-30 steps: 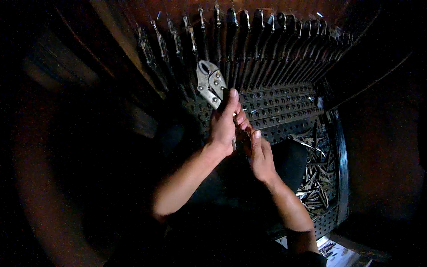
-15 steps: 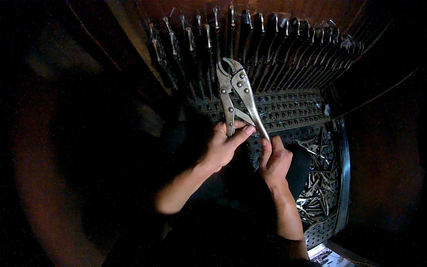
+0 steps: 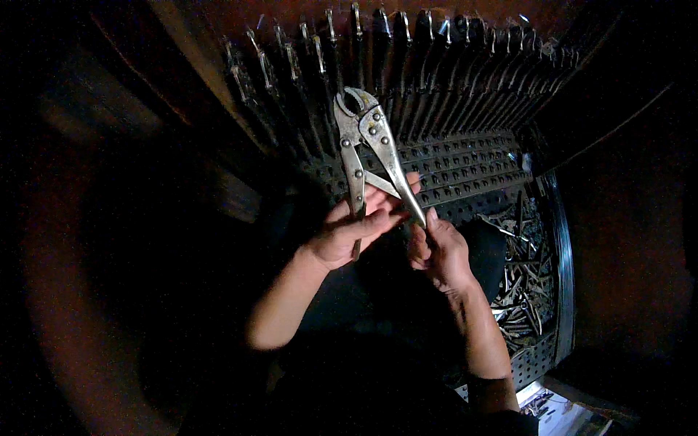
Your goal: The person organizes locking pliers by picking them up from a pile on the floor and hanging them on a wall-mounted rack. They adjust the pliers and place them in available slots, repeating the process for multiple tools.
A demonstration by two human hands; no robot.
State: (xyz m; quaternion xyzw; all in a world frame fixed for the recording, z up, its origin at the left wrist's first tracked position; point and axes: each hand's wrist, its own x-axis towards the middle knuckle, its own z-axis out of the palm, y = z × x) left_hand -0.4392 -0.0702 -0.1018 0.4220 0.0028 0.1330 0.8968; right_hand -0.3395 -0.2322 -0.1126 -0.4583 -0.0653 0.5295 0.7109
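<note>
A pair of silver locking pliers (image 3: 393, 168) is held up in front of me, jaws pointing away and parted, handles spread. Between the handles runs a short link bar. My left hand (image 3: 340, 238) cradles the left handle in the crook of its thumb, its fingers stretched out loosely behind the tool toward the right handle. The lower end of the right handle is pinched between the thumb and curled fingers of my right hand (image 3: 449, 256).
Beyond the pliers, a row of metal hooks (image 3: 356, 20) tops long dark rods. Below them lies a studded dark metal panel (image 3: 465, 173). A perforated bin (image 3: 529, 367) at the right holds several loose metal parts (image 3: 520, 298). A pale surface (image 3: 563, 414) shows at the lower right.
The pliers have shifted slightly left. My left hand's fingers have loosened and spread behind the tool, with the handle lower in the hand. My right hand stays on the right handle.
</note>
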